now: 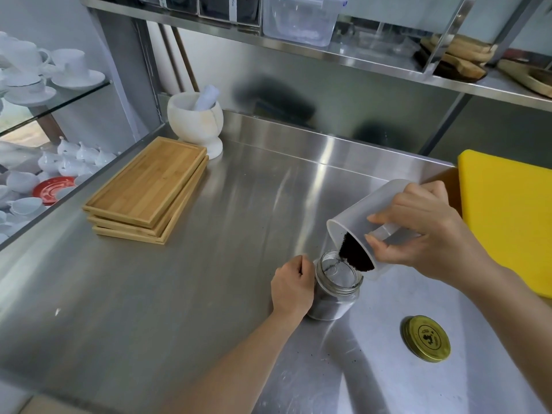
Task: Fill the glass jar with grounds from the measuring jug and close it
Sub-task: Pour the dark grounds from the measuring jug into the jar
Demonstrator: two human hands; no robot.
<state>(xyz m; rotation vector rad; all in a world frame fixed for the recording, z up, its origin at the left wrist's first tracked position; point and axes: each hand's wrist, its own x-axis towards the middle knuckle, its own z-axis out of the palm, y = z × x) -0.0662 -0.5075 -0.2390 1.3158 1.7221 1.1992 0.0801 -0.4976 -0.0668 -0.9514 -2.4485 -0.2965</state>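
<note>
Grounds [356, 254] are tipped from the measuring jug [363, 216] above the glass jar [336, 289].
The jar is steadied on the desk [209, 279] by the left hand [292, 286]'s grip; the jug is gripped by the right hand [418, 231]; the lid [426, 338] lies right of the jar.

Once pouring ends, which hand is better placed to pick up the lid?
Right. The lid lies on the right hand's side once it sets down the jug. The left hand steadies the jar.
</note>
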